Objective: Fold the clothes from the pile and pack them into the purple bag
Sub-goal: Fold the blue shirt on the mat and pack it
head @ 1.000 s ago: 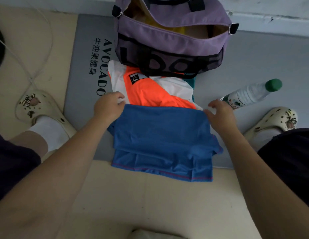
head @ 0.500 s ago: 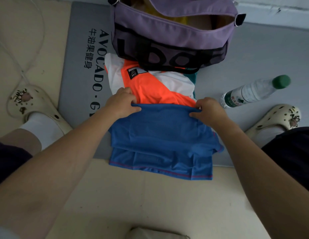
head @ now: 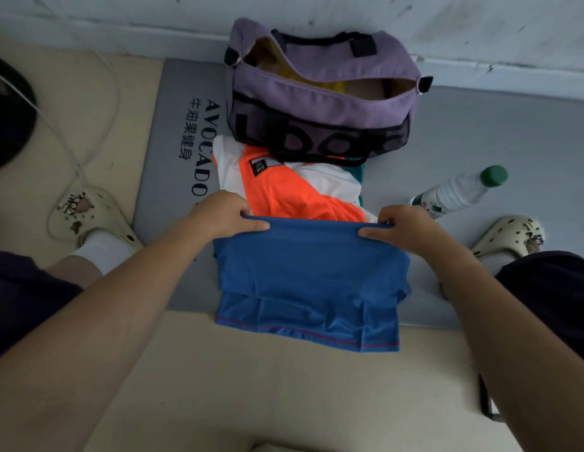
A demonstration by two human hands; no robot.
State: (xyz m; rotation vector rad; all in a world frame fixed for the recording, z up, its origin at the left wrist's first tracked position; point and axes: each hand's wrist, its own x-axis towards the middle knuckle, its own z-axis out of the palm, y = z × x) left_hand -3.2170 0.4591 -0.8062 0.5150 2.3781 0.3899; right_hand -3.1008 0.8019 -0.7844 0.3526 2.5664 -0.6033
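Observation:
A blue garment [head: 311, 282] lies partly folded at the near edge of a grey mat [head: 173, 177]. My left hand [head: 223, 215] pinches its far edge on the left and my right hand [head: 404, 228] pinches the same edge on the right, lifting that edge slightly. Beyond it lies an orange, white and teal garment [head: 293, 190], partly under the purple bag [head: 320, 102]. The bag stands unzipped against the wall, with yellow fabric showing inside.
A clear water bottle [head: 460, 192] with a green cap lies on the mat at right. My feet in cream clogs [head: 88, 216] [head: 509, 234] flank the clothes. A white cable [head: 68, 138] and a dark object lie at far left.
Both hands slid inward from the blue garment's far corners, took hold of its far edge and raised it a little. The camera has tilted, showing more of the bag and wall.

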